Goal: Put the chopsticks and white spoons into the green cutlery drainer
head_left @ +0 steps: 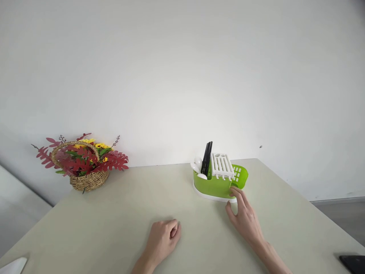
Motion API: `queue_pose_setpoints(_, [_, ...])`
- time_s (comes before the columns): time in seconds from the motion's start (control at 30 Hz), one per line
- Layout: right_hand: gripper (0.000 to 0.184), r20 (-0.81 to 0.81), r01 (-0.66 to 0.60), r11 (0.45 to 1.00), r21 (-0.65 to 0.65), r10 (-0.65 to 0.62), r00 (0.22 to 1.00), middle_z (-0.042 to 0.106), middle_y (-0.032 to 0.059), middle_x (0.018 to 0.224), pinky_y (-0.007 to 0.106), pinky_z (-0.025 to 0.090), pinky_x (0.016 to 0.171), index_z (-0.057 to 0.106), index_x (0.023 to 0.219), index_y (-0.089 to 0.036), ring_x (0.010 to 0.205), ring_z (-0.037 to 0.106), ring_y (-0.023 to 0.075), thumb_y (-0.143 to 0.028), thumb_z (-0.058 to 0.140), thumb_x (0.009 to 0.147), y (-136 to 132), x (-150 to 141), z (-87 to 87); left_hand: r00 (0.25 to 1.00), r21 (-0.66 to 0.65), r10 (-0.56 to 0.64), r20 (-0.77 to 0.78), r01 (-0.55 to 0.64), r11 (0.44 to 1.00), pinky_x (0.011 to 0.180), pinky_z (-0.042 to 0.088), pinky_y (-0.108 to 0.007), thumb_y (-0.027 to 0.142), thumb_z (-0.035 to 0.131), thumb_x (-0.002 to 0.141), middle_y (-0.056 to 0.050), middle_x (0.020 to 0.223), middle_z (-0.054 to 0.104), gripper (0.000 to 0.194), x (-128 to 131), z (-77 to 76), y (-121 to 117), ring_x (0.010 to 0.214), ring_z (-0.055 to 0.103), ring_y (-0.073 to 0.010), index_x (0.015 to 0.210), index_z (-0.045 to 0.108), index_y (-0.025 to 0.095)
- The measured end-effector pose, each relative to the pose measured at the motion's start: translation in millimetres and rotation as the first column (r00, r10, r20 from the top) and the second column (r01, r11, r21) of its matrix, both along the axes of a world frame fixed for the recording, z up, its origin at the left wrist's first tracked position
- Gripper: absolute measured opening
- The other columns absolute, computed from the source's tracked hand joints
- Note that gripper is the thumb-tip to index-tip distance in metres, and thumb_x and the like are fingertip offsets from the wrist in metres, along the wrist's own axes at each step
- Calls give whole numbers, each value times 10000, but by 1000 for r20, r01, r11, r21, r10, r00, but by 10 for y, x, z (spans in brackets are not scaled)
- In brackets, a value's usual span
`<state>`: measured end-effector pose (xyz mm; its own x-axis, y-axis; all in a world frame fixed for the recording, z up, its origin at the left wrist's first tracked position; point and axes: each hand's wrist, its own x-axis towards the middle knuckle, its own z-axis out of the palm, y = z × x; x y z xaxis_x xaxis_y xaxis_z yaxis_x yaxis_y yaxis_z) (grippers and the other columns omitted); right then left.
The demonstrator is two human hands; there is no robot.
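Observation:
A green utensil holder [212, 187] with a white base stands on the table near the wall. White spoons [196, 166] and black chopsticks [207, 158] stick up from its left part. On its right part sits a white slotted rack [221, 166] with small hooks along the front. My right hand [243, 215] is at the holder's front right corner, thumb and fingers apart; whether the fingertips touch the holder I cannot tell. Closer to me, my left hand [163, 239] rests on the table in a loose fist, with nothing visible in it.
At the back left is a wicker basket [89, 181] of red leaves and yellow flowers. A white object [14, 265] lies at the near left edge, and a dark object [353, 263] at the near right. A pale wall [171, 83] rises behind the table [119, 213].

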<state>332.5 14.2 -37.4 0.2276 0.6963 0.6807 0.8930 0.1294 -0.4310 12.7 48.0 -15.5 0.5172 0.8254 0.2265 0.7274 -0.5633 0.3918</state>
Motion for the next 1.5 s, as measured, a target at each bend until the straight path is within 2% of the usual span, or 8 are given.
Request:
queue_pose_setpoints(0.37, [423, 24, -159, 987, -10, 159, 987, 613, 143, 1356, 439, 604, 916, 462, 1403, -219, 1201, 653, 280, -216, 464, 980, -84, -286, 58, 999, 4, 19, -46, -18, 1000, 547, 219, -252, 283, 441, 972, 80, 544, 282, 372, 37, -33, 7, 498, 217, -93, 661, 251, 210])
queue_pose_setpoints(0.63, [486, 45, -247, 969, -27, 248, 968, 605, 142, 1396, 451, 581, 1029, 442, 1441, -204, 1298, 608, 274, -165, 484, 958, -166, -502, 77, 999, 16, 19, -34, -19, 1000, 552, 211, -262, 261, 456, 954, 77, 546, 297, 365, 90, 15, -12, 504, 217, -94, 654, 254, 211])
queue_pose_setpoints(0.83, [483, 44, -299, 953, -49, 301, 953, 603, 137, 1403, 439, 588, 1034, 438, 1444, -206, 1307, 602, 265, -150, 476, 965, -239, -619, 102, 999, -2, 21, -29, -21, 1000, 556, 208, -267, 274, 454, 958, 74, 542, 305, 370, 109, 39, -28, 504, 226, -97, 652, 255, 212])
queue_pose_setpoints(1.13, [395, 41, -333, 943, -14, 333, 942, 659, 128, 1268, 413, 620, 924, 486, 1369, -217, 1170, 671, 260, -154, 487, 979, -273, -671, 142, 999, -21, 22, -42, -23, 1000, 564, 218, -267, 261, 454, 944, 70, 550, 337, 348, 123, 63, -23, 508, 272, -97, 653, 269, 212])
queue_pose_setpoints(1.33, [408, 50, -329, 944, 1, 328, 943, 663, 127, 1241, 423, 617, 869, 484, 1370, -243, 1120, 683, 273, -141, 472, 975, -252, -655, 120, 1000, -13, 8, 5, -8, 1000, 559, 217, -268, 244, 459, 943, 68, 543, 352, 351, 122, 103, -38, 497, 283, -96, 647, 274, 212])
queue_pose_setpoints(1.5, [423, -13, -369, 929, -4, 369, 929, 641, 130, 1238, 339, 611, 712, 456, 1389, -237, 890, 705, 202, -120, 421, 983, -250, -642, 102, 991, 35, -75, 114, 72, 997, 544, 245, -253, 196, 473, 920, 69, 538, 342, 352, 93, 125, -91, 489, 303, -90, 647, 251, 216])
